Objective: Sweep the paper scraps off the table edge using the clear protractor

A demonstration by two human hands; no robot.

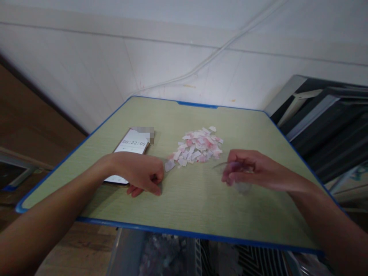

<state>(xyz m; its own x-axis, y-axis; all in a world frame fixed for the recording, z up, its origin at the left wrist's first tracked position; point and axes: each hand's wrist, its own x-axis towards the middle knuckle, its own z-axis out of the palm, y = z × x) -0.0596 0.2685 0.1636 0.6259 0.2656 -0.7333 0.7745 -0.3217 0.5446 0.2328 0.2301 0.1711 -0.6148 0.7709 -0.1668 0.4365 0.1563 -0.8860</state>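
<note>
A loose heap of small torn paper pieces point(198, 145), white, pink and pale lilac, lies on the middle of the table. Just left of the heap's near edge is my left hand point(145, 174), fingers curled closed and knuckles close to a lilac scrap point(170, 165). Whatever it may hold is hidden. A phone point(135, 145) showing 00:22:00 lies partly under that wrist. To the right of the heap, my right hand point(241, 168) is closed on a thin clear plastic piece point(243, 187), blurred, its exact kind unclear. Something purplish shows between its fingers.
The pale green table point(184, 207) has a blue rim and stands against a white wall point(172, 57) with a cable. Dark flat panels point(330, 115) lean at the right. Below the near edge is a clear bin point(129, 249) with bagged things; brown furniture point(34, 107) stands left.
</note>
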